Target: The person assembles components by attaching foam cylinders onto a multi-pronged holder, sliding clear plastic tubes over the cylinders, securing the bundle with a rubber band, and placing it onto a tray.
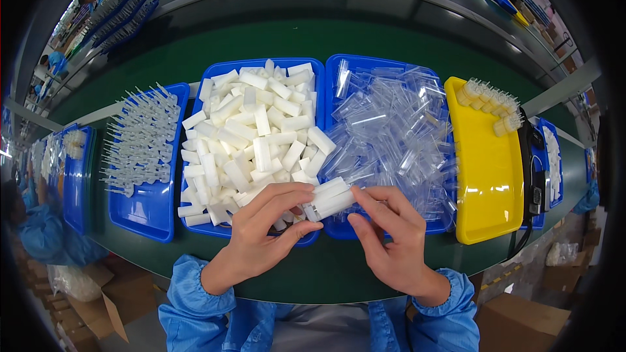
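White blocks (332, 201), seemingly two side by side with clear plastic about them, are held over the front edges of two blue trays. My left hand (261, 225) pinches their left end between thumb and fingers. At their right end, my right hand (394, 234) touches with a forefinger tip; its thumb stands apart below, and the fingers are spread. Behind my left hand, loose white blocks (261, 117) heap up in a blue tray (318, 78). Clear plastic tubes (391, 124) fill the blue tray (375, 60) beyond my right hand.
A blue tray (140, 212) at left holds rows of clear, thin-tipped parts (143, 137). At right, a yellow tray (489, 182) has clear-and-white pieces (489, 101) at its far end. Black equipment (536, 182) stands beside it. Cardboard boxes (521, 319) are below the green table (306, 280).
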`<state>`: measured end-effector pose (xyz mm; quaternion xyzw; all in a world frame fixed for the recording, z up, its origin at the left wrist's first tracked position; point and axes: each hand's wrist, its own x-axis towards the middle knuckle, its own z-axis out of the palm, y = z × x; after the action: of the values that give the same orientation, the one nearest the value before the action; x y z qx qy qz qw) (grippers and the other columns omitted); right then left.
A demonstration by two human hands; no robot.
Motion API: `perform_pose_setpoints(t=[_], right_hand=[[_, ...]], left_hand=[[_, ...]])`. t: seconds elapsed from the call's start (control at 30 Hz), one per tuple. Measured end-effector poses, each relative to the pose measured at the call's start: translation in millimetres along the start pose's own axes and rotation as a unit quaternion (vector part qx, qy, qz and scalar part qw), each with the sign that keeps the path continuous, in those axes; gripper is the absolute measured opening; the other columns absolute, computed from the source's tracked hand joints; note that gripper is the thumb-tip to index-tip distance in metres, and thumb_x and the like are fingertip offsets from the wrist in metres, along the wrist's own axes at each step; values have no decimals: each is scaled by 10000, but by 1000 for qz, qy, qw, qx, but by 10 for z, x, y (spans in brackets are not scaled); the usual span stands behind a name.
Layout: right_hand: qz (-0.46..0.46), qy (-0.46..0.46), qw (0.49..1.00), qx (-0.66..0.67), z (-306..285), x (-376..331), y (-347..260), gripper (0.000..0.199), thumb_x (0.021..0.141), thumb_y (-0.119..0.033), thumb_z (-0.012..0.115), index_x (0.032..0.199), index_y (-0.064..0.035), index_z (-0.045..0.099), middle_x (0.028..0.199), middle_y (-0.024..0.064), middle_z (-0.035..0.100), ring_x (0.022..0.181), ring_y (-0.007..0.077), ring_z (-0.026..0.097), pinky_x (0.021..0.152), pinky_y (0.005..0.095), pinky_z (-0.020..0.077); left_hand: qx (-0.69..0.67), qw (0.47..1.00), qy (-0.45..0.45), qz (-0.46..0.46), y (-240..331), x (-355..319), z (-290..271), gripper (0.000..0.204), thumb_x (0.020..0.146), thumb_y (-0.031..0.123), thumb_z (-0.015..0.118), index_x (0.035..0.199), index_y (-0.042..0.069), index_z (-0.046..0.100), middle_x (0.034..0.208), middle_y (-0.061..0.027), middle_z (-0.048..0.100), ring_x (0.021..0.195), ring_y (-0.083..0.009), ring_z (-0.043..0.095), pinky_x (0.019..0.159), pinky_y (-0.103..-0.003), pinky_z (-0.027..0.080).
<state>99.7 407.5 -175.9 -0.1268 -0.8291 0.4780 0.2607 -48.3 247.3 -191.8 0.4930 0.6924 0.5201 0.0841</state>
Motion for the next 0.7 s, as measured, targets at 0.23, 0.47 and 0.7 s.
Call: perform_pose_setpoints(t=[0.23,0.47,0.7], right_hand=[[-43,21,997,-53,-63,43,-46,394,829,42,736,1216,-14,688,954,118,611,627,166,527,539,298,419],[-144,-127,948,-254,-199,166,-61,371,740,0,715,1109,-23,691,988,118,578,874,262,515,756,374,400],[-230,-203,861,-405,-49,214,-88,350,734,-56,673,1072,31,656,984,120,556,915,262,522,780,369,414]], left_hand=[[-33,999,36,-2,-10,-4,-32,400,795,-3,803,1166,-16,657,1210,-164,657,916,-200,673,736,-293,568],[-235,963,93,-93,-42,-3,-174,335,972,19,541,1305,-12,561,1270,-126,483,1055,-211,615,781,-307,559],[-311,940,84,-116,-52,-8,-212,308,1001,83,540,1293,-10,568,1254,-115,507,1007,-183,616,735,-304,563]])
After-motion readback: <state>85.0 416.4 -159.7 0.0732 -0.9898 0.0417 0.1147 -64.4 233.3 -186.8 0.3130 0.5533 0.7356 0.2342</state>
